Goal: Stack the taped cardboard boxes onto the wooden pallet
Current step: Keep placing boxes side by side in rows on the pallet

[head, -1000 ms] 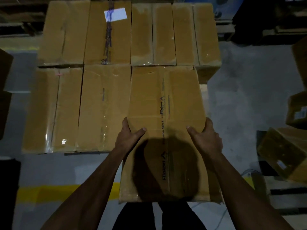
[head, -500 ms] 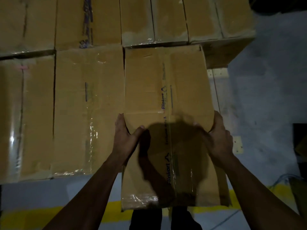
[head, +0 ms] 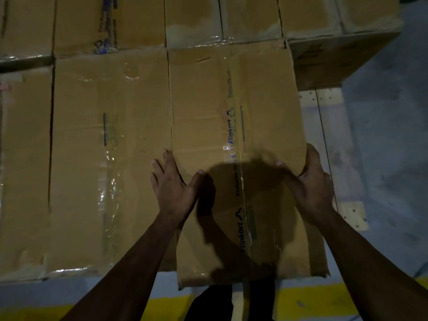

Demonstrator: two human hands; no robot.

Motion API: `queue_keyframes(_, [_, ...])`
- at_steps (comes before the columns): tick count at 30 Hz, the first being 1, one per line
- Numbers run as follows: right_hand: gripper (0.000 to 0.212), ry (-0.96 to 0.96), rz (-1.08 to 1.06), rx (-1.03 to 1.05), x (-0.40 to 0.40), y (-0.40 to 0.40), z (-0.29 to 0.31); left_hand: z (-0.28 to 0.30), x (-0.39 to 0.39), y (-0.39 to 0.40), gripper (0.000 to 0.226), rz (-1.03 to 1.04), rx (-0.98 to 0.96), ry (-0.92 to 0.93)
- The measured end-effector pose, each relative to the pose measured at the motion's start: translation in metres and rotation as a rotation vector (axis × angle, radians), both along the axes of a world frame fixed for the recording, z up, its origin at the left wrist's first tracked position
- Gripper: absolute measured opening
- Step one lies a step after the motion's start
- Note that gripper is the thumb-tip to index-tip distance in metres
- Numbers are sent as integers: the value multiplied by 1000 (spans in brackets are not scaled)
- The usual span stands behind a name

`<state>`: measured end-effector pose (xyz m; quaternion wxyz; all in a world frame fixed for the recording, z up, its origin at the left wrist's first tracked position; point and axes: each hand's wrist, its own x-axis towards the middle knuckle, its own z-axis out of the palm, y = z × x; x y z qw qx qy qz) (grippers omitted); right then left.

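A taped cardboard box (head: 236,107) with blue print on its tape lies flat in the near row of the stack, close against the box to its left (head: 111,158). Its near end sticks out past that neighbour's front edge. My left hand (head: 172,184) lies at the seam between the two boxes, fingers straight on the neighbour's top and thumb on the printed box. My right hand (head: 312,181) grips the box's right edge, thumb on top and fingers wrapped over the side. Pale boards of the wooden pallet (head: 324,98) show to the right of the box.
More taped boxes (head: 250,17) fill the back row, and another box (head: 23,170) lies at the far left. A box side (head: 335,59) shows at the back right corner. Grey floor (head: 389,158) lies to the right, and a yellow floor line (head: 312,302) runs by my feet.
The box has gone forward and down until it sits flush with its neighbours. My left fingers have come out from its side onto the neighbour's top. The view has closed in.
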<state>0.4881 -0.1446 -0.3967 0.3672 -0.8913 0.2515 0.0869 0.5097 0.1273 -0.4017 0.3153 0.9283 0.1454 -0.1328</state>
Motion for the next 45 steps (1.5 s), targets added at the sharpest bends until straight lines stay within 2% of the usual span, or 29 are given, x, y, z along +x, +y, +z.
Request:
queue_keyframes(2, [103,8,6,-10,1,-1,-6,-6,0,1,106,-24,49,-8])
queue_keyframes(7, [102,45,6,-81,0,4,-21,-22,-5,-2,95,-149,343,9])
queue_keyframes(9, [103,61,4,-106,1,5,-24,-24,-3,-3,97,-160,390,44])
queue_keyframes(14, [90,74,38,-150,0,11,-22,-20,-3,4,99,-220,397,71])
queue_keyframes(18, [72,104,144,-299,-7,23,-18,-9,-3,15,92,-315,398,97])
queue_keyframes(23, [79,186,331,-408,-49,30,-14,8,-18,29,98,-438,413,168])
queue_keyframes(31, [81,284,527,-458,-134,32,0,26,-91,48,85,-536,350,251])
queue_keyframes(34, [98,333,591,-457,-154,32,9,29,-120,54,88,-541,304,281])
queue_keyframes(37, [114,358,651,-469,-167,29,14,29,-143,59,104,-578,293,289])
queue_keyframes(39, [113,367,682,-482,-171,27,15,30,-154,61,114,-610,313,288])
queue_keyframes(45, [100,280,626,-488,-173,33,9,25,-165,58,116,-663,473,248])
